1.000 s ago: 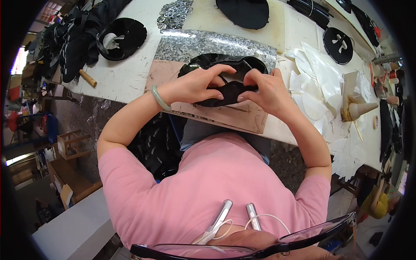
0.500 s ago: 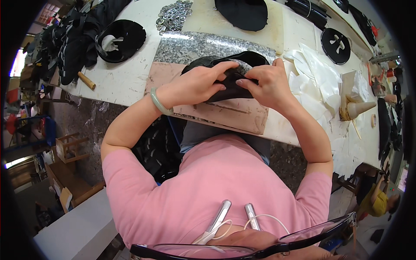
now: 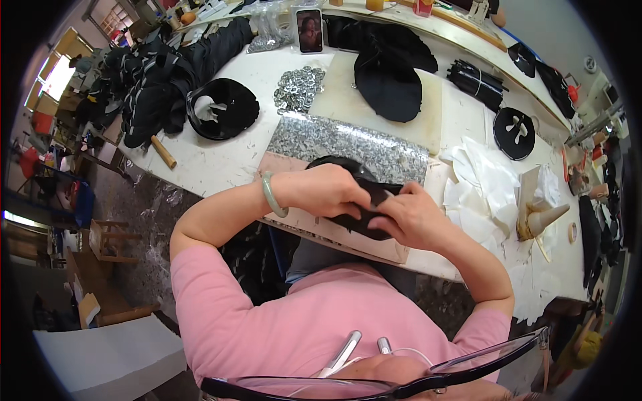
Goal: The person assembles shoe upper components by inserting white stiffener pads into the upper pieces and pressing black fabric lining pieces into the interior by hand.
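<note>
My left hand [image 3: 326, 190], with a pale green bangle at its wrist, pinches a black leather-like piece [image 3: 364, 226]. From the other side my right hand [image 3: 416, 217] grips the same piece, its thumb and fingers close to the left fingertips. The piece is curved and folded, with a rounded part behind my left hand. It rests over a pinkish board [image 3: 314, 226] at the table's near edge. Just beyond lies a grey speckled slab [image 3: 348, 142]. My fingers cover the middle of the piece.
Metal rings [image 3: 299, 89] lie in a heap beyond the slab, near black flat pieces [image 3: 389, 87]. A black bowl [image 3: 237, 110] and a wooden stick [image 3: 164, 152] are at left. White sheets [image 3: 478, 180] and a glue-stained cone [image 3: 548, 219] stand right. A phone [image 3: 309, 31] stands far back.
The view has tilted toward the far side of the table, so more of it shows. My hands have come closer together on the black piece, which is now turned and folded differently.
</note>
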A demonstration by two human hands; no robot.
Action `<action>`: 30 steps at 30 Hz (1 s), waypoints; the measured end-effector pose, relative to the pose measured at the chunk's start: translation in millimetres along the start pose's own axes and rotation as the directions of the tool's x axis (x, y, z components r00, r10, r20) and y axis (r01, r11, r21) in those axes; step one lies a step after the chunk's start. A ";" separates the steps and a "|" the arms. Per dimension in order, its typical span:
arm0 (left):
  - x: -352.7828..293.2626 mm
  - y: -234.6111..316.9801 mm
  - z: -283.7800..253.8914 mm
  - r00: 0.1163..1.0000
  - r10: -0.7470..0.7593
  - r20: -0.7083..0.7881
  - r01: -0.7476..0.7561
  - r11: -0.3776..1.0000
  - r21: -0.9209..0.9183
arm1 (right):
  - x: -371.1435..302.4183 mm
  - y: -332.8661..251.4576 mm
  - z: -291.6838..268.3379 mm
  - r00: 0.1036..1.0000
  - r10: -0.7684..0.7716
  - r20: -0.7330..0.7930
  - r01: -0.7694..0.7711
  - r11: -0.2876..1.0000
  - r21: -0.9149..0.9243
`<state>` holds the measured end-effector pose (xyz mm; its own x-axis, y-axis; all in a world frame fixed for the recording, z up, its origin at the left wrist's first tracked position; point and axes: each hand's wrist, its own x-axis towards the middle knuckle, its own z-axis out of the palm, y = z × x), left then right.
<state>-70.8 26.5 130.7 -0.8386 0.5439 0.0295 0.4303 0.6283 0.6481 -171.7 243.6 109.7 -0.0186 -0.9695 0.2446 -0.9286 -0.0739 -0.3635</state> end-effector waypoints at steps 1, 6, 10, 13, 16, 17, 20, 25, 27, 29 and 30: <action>-2.0 -1.4 -3.2 0.991 -0.039 0.125 0.030 0.997 0.073 | -3.1 2.5 -2.0 0.999 0.015 0.030 -0.015 1.000 0.014; 5.1 3.0 8.1 0.998 0.001 0.057 -0.010 0.986 0.167 | -2.4 1.1 1.8 0.996 -0.037 -0.076 0.031 0.996 -0.078; 6.6 4.8 3.1 0.985 0.007 0.174 -0.036 0.986 0.162 | -4.7 -0.6 -7.2 0.999 -0.030 -0.032 0.034 0.994 0.101; 4.4 -4.4 6.8 0.975 0.216 0.046 -0.215 0.882 0.420 | -5.5 4.9 -5.3 0.996 -0.082 -0.028 0.085 0.986 0.142; 7.4 -1.6 17.2 0.978 0.209 0.027 -0.211 0.963 0.167 | -3.0 -1.5 -3.5 0.997 -0.055 -0.061 0.061 0.994 0.094; 7.0 -2.2 17.0 0.976 0.216 0.029 -0.218 0.970 0.106 | -4.3 -6.7 -8.7 1.000 0.002 -0.020 0.001 0.986 0.168; -0.8 0.2 1.8 0.967 0.248 0.068 -0.256 0.939 0.228 | -5.4 -3.5 -10.5 1.000 0.030 -0.005 -0.028 0.967 0.252; 2.8 -0.7 10.1 0.977 0.214 -0.015 -0.202 0.939 0.277 | -1.8 -9.3 4.3 0.982 -0.023 -0.185 0.053 0.986 0.159; 1.5 5.3 6.2 0.981 0.191 -0.015 -0.188 0.973 0.134 | 0.2 -12.4 -1.8 0.984 -0.052 -0.171 0.083 0.980 0.179; -2.4 7.6 -0.2 0.982 0.191 -0.004 -0.189 0.972 0.139 | 1.7 -9.6 -12.1 0.990 -0.100 -0.102 0.122 0.963 0.240; -3.8 7.5 -1.6 0.982 0.189 0.006 -0.188 0.971 0.148 | 1.5 -8.9 -10.8 0.990 -0.096 -0.100 0.118 0.963 0.242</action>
<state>-65.0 28.2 136.6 -0.7402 0.6563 0.1466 0.6247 0.5905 0.5109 -167.5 245.3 123.1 0.0335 -0.9297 0.3668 -0.8067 -0.2418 -0.5392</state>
